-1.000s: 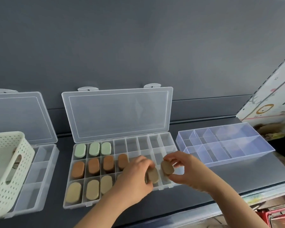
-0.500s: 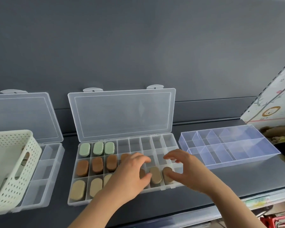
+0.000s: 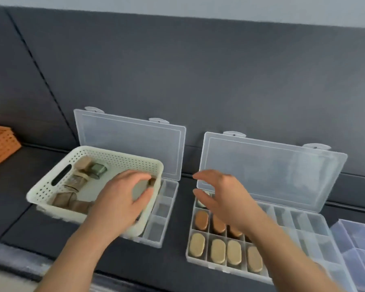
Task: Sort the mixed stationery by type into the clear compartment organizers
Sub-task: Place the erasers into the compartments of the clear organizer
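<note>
Mixed stationery [image 3: 80, 178] lies in the white perforated basket [image 3: 89, 152], which sits on top of the left organizer [image 3: 162, 224]. Half a second ago both hands were over the front row of the right organizer [image 3: 303, 228], setting down tan ovals [image 3: 217, 250]. Now the left hand [image 3: 122, 199] is inside the basket, fingers and thumb curled round a pale oval piece [image 3: 140, 189], while the right hand [image 3: 221, 199] hovers over the organizer's back-left cells, fingers loosely spread and holding nothing. That suggests the tan pair is filed and the next pick has begun; 4 tan ovals show in front, with brown ovals [image 3: 201, 220] behind. Everything rests on a dark grey cushioned seat [image 3: 177, 260] with a matching backrest [image 3: 177, 81]. A third clear tray [image 3: 358, 239] sits at the right edge and an orange stack [image 3: 0, 144] at far left.
</note>
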A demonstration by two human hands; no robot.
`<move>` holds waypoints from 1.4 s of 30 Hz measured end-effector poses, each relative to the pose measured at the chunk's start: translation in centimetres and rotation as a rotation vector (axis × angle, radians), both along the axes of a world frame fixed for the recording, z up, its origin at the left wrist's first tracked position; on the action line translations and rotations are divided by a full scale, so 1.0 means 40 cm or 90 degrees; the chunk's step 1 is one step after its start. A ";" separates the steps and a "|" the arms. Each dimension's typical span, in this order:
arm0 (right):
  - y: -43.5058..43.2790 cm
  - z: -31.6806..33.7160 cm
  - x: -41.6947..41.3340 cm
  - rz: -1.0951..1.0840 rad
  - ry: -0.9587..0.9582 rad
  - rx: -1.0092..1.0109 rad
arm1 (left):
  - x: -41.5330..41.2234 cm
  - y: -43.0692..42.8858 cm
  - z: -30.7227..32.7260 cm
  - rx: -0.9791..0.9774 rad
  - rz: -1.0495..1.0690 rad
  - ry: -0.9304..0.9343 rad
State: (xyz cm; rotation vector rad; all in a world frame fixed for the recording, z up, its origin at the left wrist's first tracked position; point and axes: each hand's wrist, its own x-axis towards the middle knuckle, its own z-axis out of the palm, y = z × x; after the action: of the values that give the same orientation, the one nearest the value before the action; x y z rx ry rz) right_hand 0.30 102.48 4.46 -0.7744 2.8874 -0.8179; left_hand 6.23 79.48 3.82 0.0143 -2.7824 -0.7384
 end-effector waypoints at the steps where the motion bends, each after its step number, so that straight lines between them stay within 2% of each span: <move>1: -0.051 0.004 -0.010 0.022 0.004 -0.001 | 0.003 -0.053 0.002 -0.006 0.023 -0.006; 6: -0.282 0.001 -0.062 0.091 -0.016 0.021 | -0.027 -0.297 -0.010 -0.047 0.103 -0.066; 10: -0.417 -0.027 -0.106 0.119 -0.039 0.040 | -0.081 -0.432 -0.021 -0.091 0.109 -0.110; 14: -0.525 -0.063 -0.145 0.145 -0.049 0.048 | -0.120 -0.519 -0.032 -0.066 0.097 -0.102; 20: -0.661 -0.125 -0.184 0.229 -0.049 0.146 | -0.101 -0.569 -0.073 -0.029 0.046 -0.063; 26: -0.662 -0.126 -0.191 0.263 0.019 0.256 | -0.101 -0.581 -0.103 -0.025 0.021 -0.023; 35: -0.640 -0.114 -0.180 0.209 -0.054 0.215 | -0.100 -0.577 -0.099 -0.031 0.024 -0.025; 38: -0.597 -0.095 -0.172 0.168 -0.069 0.200 | -0.090 -0.542 -0.067 -0.013 -0.015 -0.025; 40: -0.553 -0.075 -0.158 0.118 -0.097 0.159 | -0.081 -0.498 -0.042 0.038 -0.075 -0.100; 42: -0.505 -0.052 -0.136 0.076 -0.138 0.121 | -0.079 -0.453 -0.030 0.071 -0.145 -0.226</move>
State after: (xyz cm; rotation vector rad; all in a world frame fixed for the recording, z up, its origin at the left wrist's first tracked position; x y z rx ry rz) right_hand -5.13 82.26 2.39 -0.7759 2.6506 -0.5665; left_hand 3.06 61.35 2.61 -0.1682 -3.1082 -1.0378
